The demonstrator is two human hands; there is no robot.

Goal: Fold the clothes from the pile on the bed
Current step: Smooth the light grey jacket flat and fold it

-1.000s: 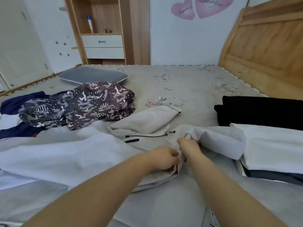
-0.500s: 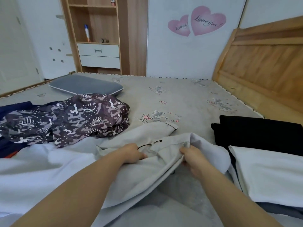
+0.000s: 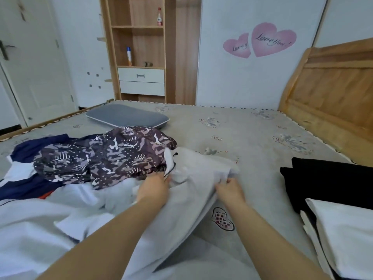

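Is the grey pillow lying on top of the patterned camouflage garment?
No, the grey pillow lies on the mattress behind the camouflage garment, not on it.

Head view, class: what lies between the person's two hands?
In the head view, only the light grey garment spans the gap: the left hand and right hand each grip it, stretching it over the bed.

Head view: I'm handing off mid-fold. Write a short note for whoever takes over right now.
Left hand: grips the light grey drawstring garment at its left side.
Right hand: pinches the same garment's right edge.
Garment: lifted off the grey patterned mattress, not yet folded.
Done: folded black garment and folded white garment lie at the right.
Left: the purple camouflage-print garment, the navy garment and the white fabric at the left remain unfolded.
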